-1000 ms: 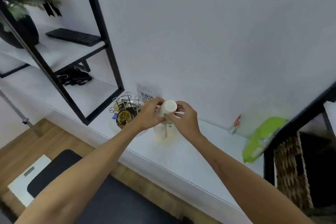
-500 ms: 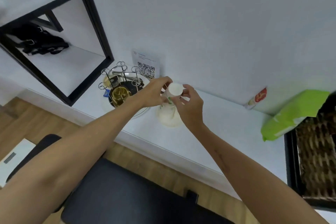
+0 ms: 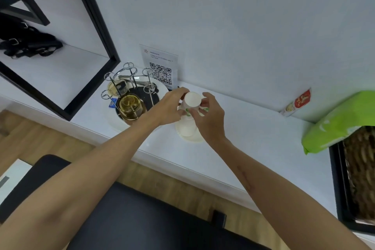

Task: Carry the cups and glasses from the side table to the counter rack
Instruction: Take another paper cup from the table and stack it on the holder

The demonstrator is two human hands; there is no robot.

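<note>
A white paper cup with green print [image 3: 192,101] is upside down on top of a stack of paper cups [image 3: 187,128] on the white counter [image 3: 253,140]. My left hand [image 3: 168,107] grips the top cup from the left. My right hand [image 3: 209,115] grips it from the right. Left of the stack stands a chrome wire rack [image 3: 129,79] on a white round tray [image 3: 113,124]. An inverted amber glass [image 3: 130,106] sits on the rack's near side.
A QR-code sign [image 3: 160,67] leans on the wall behind the rack. A black-framed shelf [image 3: 95,14] holds a black bag [image 3: 26,42] at left. A green packet [image 3: 341,122] and a wicker basket [image 3: 361,170] are at right. A black seat [image 3: 125,209] is below.
The view has tilted down and drawn closer to the counter. Both hands stay on the top paper cup above the stack, barely shifted.
</note>
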